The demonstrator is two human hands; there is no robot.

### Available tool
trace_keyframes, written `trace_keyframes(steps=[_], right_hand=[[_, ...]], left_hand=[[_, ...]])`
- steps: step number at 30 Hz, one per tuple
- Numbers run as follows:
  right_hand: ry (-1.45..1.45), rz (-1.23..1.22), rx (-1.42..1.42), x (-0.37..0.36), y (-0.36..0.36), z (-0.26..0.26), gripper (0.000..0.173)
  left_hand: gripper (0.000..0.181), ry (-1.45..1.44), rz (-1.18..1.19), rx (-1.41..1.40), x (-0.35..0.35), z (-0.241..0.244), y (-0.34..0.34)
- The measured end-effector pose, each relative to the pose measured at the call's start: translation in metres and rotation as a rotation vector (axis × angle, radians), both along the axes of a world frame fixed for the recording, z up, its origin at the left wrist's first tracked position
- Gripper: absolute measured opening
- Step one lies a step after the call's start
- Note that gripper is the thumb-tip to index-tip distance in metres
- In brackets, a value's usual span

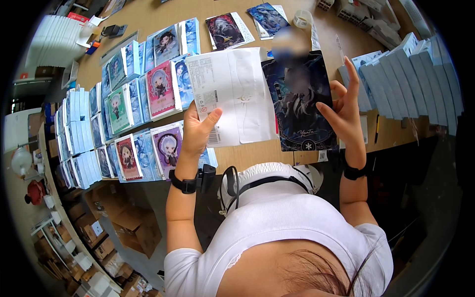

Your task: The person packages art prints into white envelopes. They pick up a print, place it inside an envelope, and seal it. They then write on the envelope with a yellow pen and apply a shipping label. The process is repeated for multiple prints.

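My left hand (pixel 196 130) grips a white printed paper envelope (pixel 222 89) at its left edge, thumb on the front. The envelope has a wavy flap line and a small emblem. Right beside it, a dark card (pixel 304 111) with an illustrated long-haired figure is in my right hand (pixel 345 115). The right thumb lies on the card's face near its right edge and the index finger points up. The card's upper part is blurred. Beyond the envelope, a red-and-black illustrated card (pixel 226 31) and a blue illustrated card (pixel 267 18) lie on white sheets.
Rows of light blue boxes (pixel 83 126), several topped with chibi-figure cards (pixel 161 87), cover the left of the wooden table (pixel 252 150). More blue boxes (pixel 404 81) stand at right. A sticker roll (pixel 302 18) lies behind; a yellow pen-like tool (pixel 377 128) is near the edge.
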State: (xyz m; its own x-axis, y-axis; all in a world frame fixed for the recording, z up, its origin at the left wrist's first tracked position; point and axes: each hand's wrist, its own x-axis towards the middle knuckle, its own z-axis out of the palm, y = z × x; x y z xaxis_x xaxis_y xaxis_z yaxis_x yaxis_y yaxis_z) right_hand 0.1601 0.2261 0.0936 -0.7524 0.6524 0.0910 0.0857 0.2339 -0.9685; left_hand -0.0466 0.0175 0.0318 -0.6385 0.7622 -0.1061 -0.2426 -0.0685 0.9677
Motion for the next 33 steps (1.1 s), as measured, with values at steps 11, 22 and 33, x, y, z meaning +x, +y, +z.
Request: trace_keyframes(steps=[11,22,33], right_hand=[[0.129,0.001,-0.094,-0.006,0.003,-0.014,0.083],[0.141,-0.039,-0.081,-0.011,0.002,-0.029,0.082],[0.171,-0.082,0.04,-0.013,0.01,-0.041,0.082]], left_hand=[[0.027,0.115,-0.062,-0.01,0.0,-0.004,-0.005],[0.029,0.253,-0.169,-0.087,-0.005,0.002,-0.005],[0.033,0.096,-0.133,0.03,-0.009,0.005,-0.005]])
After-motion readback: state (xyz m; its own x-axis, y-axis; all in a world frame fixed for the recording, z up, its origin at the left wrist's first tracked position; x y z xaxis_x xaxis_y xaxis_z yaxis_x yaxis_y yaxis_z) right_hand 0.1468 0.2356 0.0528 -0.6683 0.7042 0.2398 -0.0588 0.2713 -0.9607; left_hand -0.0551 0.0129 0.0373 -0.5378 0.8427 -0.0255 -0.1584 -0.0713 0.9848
